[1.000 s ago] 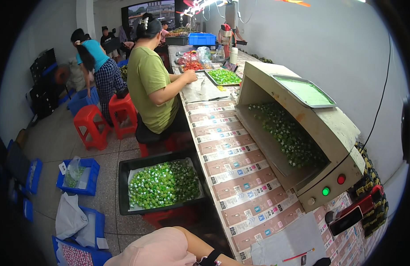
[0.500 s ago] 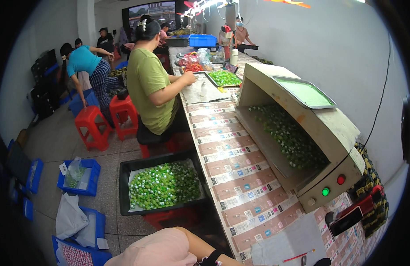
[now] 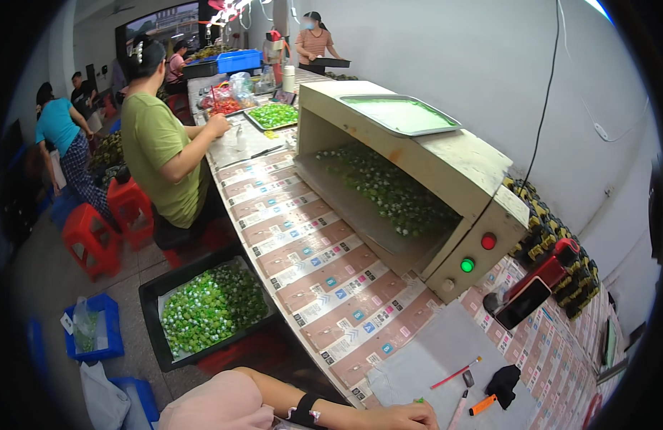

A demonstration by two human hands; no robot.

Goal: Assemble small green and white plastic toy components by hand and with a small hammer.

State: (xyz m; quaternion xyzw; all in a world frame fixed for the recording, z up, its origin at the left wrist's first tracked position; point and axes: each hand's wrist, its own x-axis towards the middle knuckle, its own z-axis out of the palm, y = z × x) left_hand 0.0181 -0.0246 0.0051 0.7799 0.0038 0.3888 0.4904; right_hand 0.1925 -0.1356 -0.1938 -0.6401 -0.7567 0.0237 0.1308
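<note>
My left hand [image 3: 406, 417] lies low at the bottom edge, its forearm in a pink sleeve with a black band. Its fingers look curled; the lower edge cuts part of them off. A small green piece [image 3: 420, 400] shows at the top of these fingers. Just right of it a grey cloth [image 3: 403, 373] carries a thin red brush [image 3: 457, 373], a pale pen [image 3: 458, 410], an orange-handled tool [image 3: 482, 405], a small dark grey block [image 3: 468, 378] and a bunched black cloth [image 3: 505, 387]. My right hand is out of view.
A beige box-shaped machine [image 3: 482, 183] with red and green lights holds small green-and-white pieces [image 3: 396, 190]; a metal tray [image 3: 457, 127] tops it. A phone [image 3: 523, 304] stands at right. A black bin [image 3: 150, 315] of green pieces sits left. A person in green [image 3: 155, 143] works alongside.
My view has swung right and down, so the scene sits further left. My left hand and more of the cloth with its tools have come into view.
</note>
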